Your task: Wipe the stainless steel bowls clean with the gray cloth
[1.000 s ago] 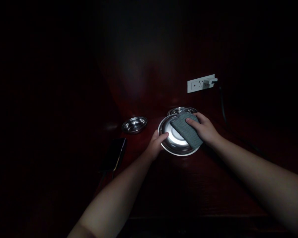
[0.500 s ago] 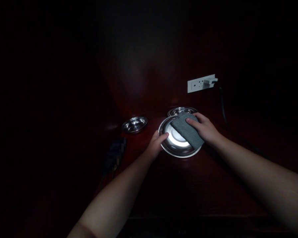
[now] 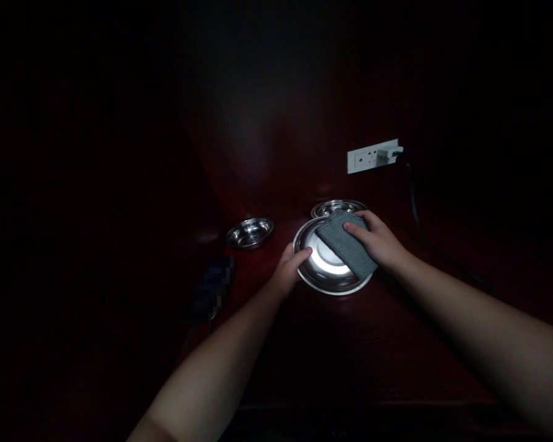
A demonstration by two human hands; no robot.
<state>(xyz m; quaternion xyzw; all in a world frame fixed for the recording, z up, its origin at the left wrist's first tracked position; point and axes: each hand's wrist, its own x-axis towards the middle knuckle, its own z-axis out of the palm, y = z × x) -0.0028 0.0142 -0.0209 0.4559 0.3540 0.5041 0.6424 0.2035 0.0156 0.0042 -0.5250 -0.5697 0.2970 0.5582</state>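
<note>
At the far left of the dark red tabletop (image 3: 313,344) lies a dark, pixelated object (image 3: 213,283); its detail cannot be read. Beyond it and slightly to the right, a small metal bowl (image 3: 250,233) rests upright, apart from both hands. Next, the left hand (image 3: 286,270) grips the near-left rim of the held bowl (image 3: 328,266): the thumb lies over the inner edge and the fingers are hidden beneath. The held bowl is in front of the person, between the two hands, with its opening tilted toward the viewer. Behind it, a rear bowl (image 3: 334,205) is partly covered from view. The governing relation is at the right: the grey-green cloth (image 3: 348,245) overlies the right part of the held bowl, its long axis running from upper left to lower right across the rim. The right hand (image 3: 378,238), nearer to the cloth than the left, holds its right edge with the thumb on top; whether its hidden fingers touch the bowl cannot be told. The left hand is nearer to the exposed bowl interior.
</note>
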